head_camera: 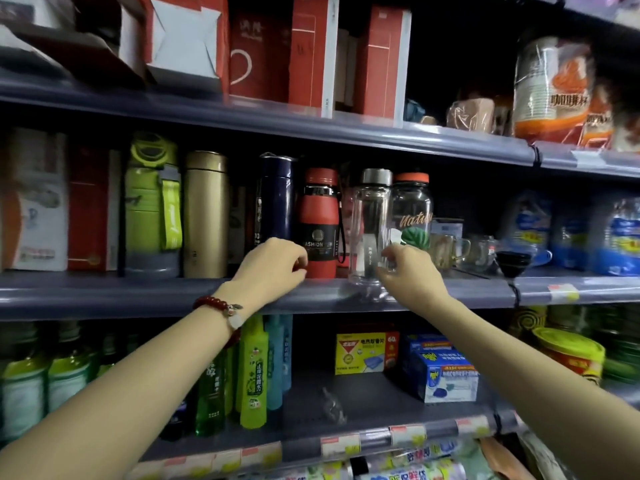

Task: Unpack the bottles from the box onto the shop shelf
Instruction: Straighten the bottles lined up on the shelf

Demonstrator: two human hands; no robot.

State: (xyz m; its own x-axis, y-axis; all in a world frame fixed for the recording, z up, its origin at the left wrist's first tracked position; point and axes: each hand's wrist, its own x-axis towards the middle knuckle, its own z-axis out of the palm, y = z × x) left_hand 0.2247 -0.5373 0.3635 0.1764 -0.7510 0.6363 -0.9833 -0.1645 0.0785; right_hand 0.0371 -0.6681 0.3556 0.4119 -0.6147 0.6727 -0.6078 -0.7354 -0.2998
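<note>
Both bare forearms reached up: right hand [412, 275] pinched the clear cylindrical bottle [370, 233]; left hand [273, 266], fingers curled, touched the matte red bottle [318, 220] on the shelf [104, 292].

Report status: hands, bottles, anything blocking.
Left hand at red bottle, grip unclear. Right hand fingers on clear bottle, upright at shelf edge. Nothing blocking.

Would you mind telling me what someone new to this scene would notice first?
Two bare arms reach up to the middle shelf: the left hand at the base of a red bottle, the right hand at a clear bottle on the shelf's front edge. A red bead bracelet circles the left wrist.
</note>
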